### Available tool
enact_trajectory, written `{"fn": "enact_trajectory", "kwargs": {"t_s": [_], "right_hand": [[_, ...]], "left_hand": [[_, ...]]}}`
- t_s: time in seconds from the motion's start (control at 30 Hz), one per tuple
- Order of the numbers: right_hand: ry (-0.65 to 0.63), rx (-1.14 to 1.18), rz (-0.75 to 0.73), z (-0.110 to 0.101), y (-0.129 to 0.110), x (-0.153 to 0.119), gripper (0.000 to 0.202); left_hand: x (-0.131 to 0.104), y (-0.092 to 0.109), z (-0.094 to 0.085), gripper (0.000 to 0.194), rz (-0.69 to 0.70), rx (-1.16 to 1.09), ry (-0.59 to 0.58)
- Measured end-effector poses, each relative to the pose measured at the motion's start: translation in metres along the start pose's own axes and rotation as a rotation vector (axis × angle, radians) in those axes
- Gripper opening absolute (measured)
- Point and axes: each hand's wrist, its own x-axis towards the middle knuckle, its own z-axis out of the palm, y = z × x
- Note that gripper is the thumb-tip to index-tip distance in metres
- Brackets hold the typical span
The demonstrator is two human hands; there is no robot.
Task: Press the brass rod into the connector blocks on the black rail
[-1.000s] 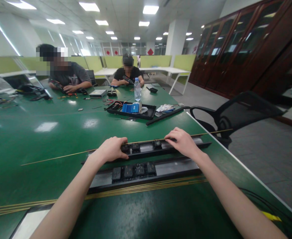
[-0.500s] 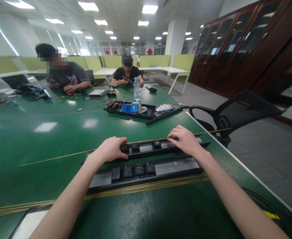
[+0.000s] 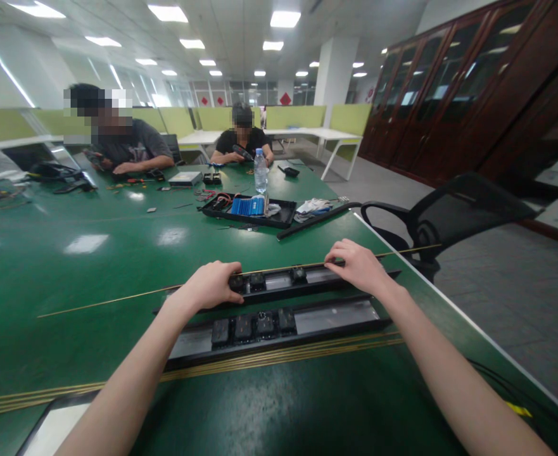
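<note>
A long, narrow black tray (image 3: pixel 279 291) with several black blocks lies across the table in front of me. Along its far edge runs a thin brass-coloured rod (image 3: pixel 117 297), sticking out past both ends. My left hand (image 3: pixel 212 283) is closed around the tray's left part, thumb at the near wall and fingers by a block and the rod. Further right, my right hand (image 3: pixel 355 263) pinches the rod above the tray. A second black tray (image 3: pixel 336 316) sits nearer to me, holding several black square blocks (image 3: pixel 244 327) side by side.
Several more brass rods (image 3: pixel 240 366) lie along the near tray's front. Beyond are a shallow black tray with a blue item (image 3: pixel 249 206), a water bottle (image 3: pixel 260 171), white gloves (image 3: pixel 313 209) and a black bar (image 3: pixel 314 223). Two people sit across. An office chair (image 3: pixel 450 209) stands right.
My right hand has shifted slightly right along the rod. My left hand stays where it was. The person at the left has moved their hands a little.
</note>
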Motion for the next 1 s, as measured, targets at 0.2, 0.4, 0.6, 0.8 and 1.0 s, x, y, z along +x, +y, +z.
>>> {"fn": "enact_trajectory", "kwargs": {"t_s": [0.2,0.4,0.6,0.8,1.0], "right_hand": [[-0.017,-0.002,0.04,-0.003,0.005,-0.001,0.008],[-0.03,-0.002,0.063,-0.007,0.01,-0.002,0.008],[-0.037,-0.011,0.061,-0.009,0.017,-0.004,0.008],[-0.075,-0.014,0.069,-0.012,0.023,-0.006,0.008],[-0.105,-0.005,0.083,-0.014,0.028,-0.007,0.009]], "left_hand": [[0.0,0.0,0.0,0.052,-0.003,-0.004,0.002],[0.0,-0.001,0.002,0.051,0.005,0.011,0.006],[-0.001,0.0,0.001,0.048,0.01,0.023,0.01],[-0.001,0.0,0.001,0.049,0.006,0.014,0.005],[-0.001,0.0,0.001,0.051,-0.002,0.007,-0.007]]}}
